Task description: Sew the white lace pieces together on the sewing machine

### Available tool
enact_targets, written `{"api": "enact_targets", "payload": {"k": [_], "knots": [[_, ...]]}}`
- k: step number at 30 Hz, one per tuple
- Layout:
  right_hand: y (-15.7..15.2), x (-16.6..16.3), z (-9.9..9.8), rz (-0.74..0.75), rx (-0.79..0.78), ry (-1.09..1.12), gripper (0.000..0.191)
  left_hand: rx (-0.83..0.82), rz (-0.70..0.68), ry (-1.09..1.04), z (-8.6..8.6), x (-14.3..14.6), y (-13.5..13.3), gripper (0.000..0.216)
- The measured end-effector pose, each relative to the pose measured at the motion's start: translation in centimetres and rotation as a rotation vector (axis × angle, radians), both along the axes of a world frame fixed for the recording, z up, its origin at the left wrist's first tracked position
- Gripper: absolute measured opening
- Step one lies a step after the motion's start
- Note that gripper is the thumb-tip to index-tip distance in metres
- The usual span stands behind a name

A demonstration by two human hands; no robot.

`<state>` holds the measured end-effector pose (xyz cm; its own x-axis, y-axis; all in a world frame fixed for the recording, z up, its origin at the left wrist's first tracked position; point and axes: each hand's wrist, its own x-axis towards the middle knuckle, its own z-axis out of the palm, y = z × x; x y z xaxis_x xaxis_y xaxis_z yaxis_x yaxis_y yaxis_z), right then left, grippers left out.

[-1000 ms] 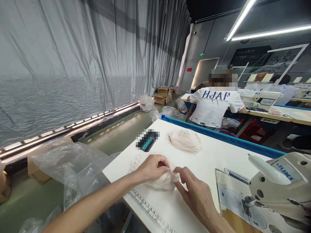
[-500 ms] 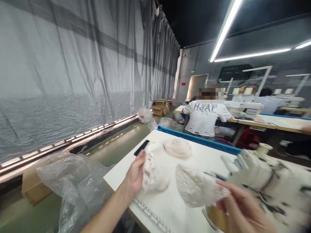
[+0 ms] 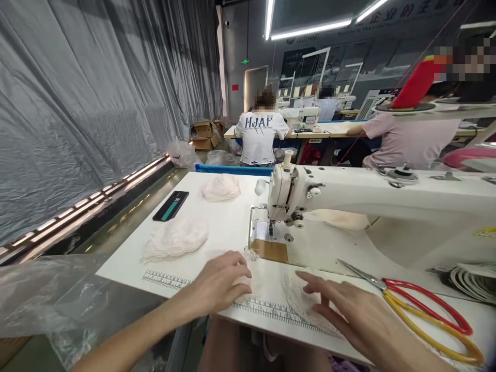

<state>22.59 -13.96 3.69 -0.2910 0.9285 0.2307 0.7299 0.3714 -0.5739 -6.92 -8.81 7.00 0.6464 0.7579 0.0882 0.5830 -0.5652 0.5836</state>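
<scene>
My left hand (image 3: 220,279) rests on the white table (image 3: 228,232) near its front edge, fingers curled down onto a pale lace piece (image 3: 298,302) by the printed ruler. My right hand (image 3: 344,305) lies flat and open, fingers spread over the same lace piece. A white sewing machine (image 3: 349,194) stands just behind both hands, its needle (image 3: 271,227) a short way beyond my left fingers. A heap of white lace pieces (image 3: 174,240) sits to the left of my left hand.
Red-and-yellow-handled scissors (image 3: 418,305) lie to the right of my right hand. A phone (image 3: 170,205) and a second lace heap (image 3: 220,188) lie at the table's far left. Clear plastic bags (image 3: 50,299) hang at the left. Other people sit at machines beyond.
The view has swung right to the sewing machine. Both hands have come down from mid-air with lace and now lie on a piece laid flat at the table's front edge.
</scene>
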Motion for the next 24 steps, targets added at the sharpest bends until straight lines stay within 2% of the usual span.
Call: {"api": "enact_targets", "payload": {"k": [3, 6, 9, 12, 17, 22, 24], "knots": [[0.7, -0.9, -1.8, 0.084, 0.094, -0.178, 0.029, 0.15, -0.071, 0.178, -2.6, 1.6, -0.2, 0.018], [1.0, -1.2, -2.4, 0.169, 0.241, -0.325, 0.023, 0.251, -0.173, 0.19, -3.9, 2.0, 0.2, 0.026], [1.5, -1.1, -3.1, 0.199, 0.391, -0.476, 0.028, 0.249, -0.294, 0.175, -3.9, 1.9, 0.7, 0.029], [2.0, -0.7, -4.1, 0.172, 0.462, -0.537, 0.035, 0.198, -0.369, 0.149, -3.5, 1.6, 1.2, 0.03], [2.6, -0.5, -5.1, 0.225, 0.495, -0.582, 0.053, 0.142, -0.392, 0.096, -3.5, 1.7, 2.4, 0.033], [3.2, -0.3, -4.9, 0.349, 0.444, -0.625, 0.069, 0.19, -0.428, 0.084, -4.2, 2.1, 3.2, 0.028], [3.1, 0.3, -4.7, 0.348, 0.436, -0.569, 0.071, 0.243, -0.423, 0.069, -4.3, 2.1, 3.0, 0.028]]}}
